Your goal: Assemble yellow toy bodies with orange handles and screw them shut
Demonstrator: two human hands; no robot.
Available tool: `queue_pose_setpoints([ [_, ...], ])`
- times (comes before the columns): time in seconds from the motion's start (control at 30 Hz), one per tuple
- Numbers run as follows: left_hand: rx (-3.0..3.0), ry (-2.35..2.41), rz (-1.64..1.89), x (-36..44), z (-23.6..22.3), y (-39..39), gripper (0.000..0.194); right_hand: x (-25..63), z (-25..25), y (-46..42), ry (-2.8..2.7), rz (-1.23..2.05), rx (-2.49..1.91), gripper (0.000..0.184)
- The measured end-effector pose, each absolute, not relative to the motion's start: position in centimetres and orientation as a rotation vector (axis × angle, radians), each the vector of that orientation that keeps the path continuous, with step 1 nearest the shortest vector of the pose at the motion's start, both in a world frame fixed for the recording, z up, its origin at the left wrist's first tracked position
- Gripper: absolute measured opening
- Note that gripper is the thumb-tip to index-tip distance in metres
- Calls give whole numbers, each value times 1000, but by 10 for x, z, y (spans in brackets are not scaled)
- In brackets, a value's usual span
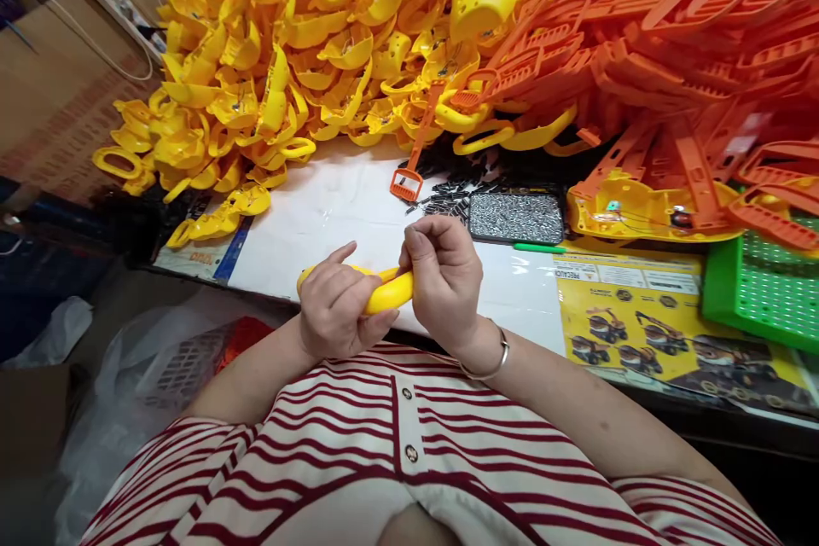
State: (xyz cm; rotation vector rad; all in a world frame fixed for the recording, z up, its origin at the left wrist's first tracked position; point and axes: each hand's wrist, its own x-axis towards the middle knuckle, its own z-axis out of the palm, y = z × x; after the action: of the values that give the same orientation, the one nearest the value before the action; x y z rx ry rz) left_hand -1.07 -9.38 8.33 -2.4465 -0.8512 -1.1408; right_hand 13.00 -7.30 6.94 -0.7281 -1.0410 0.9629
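While both hands meet over the near edge of the surface, the yellow piece sits between them, held up in front of the striped shirt. Left hand: gripping the piece, fingers over it, thumb below. Right hand: closed, thumb and curled index pinched at the piece's right end; cannot tell if anything small is in the pinch.

Containers: dark tray just beyond the right hand, mid-surface, full of small metallic screw-like parts. Loose black pieces scattered along its left side. Green pen-like stick at its near edge. Green perforated basket toward the right end of the surface, orange parts overlapping its far side. Open yellow shell left of the basket, wires and small components inside, orange parts lying over it. White basket below the left near corner, within or behind clear plastic, red item beside it.

Far left of surface: heap of yellow shells. Far right: orange parts pile. Orange shovel-shaped part points nearward between them. Yellow printed sheet at near right edge.
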Motion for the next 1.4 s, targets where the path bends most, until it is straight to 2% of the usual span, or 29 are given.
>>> queue_pose_setpoints([
  [0.13,-2447,-770,-1206,-15,75,-89,23,128,65,-77,-1069,897,-782,13],
  [0.3,-2532,-934,-1198,-16,70,-86,33,129,64,-70,-1020,925,-802,17],
  [0.5,-2479,-1161,-949,-29,55,-87,70,146,53,-59,-933,922,-826,24],
  [0.6,-2440,-1294,-789,-38,44,-85,81,165,33,-55,-825,891,-888,32],
  [0.73,-2566,-1381,-679,-40,39,-71,71,196,9,-60,-743,804,-1005,36],
  [0.83,-2744,-1415,-531,-28,49,-57,58,220,9,-72,-893,504,-1112,25],
  [0.93,-2984,-1426,-137,-9,66,-51,52,236,19,-87,-1223,320,-1205,10],
  [1.07,-3094,-1427,232,10,84,-53,60,227,29,-98,-1787,596,-1212,7],
  [1.17,-3072,-1444,335,16,88,-55,61,214,33,-95,-1859,777,-1263,9],
  [1.3,-3088,-1478,288,14,83,-55,62,215,39,-82,-1763,1039,-1343,10],
  [1.4,-3077,-1529,54,8,70,-57,68,224,38,-69,-1620,1380,-1368,11],
])
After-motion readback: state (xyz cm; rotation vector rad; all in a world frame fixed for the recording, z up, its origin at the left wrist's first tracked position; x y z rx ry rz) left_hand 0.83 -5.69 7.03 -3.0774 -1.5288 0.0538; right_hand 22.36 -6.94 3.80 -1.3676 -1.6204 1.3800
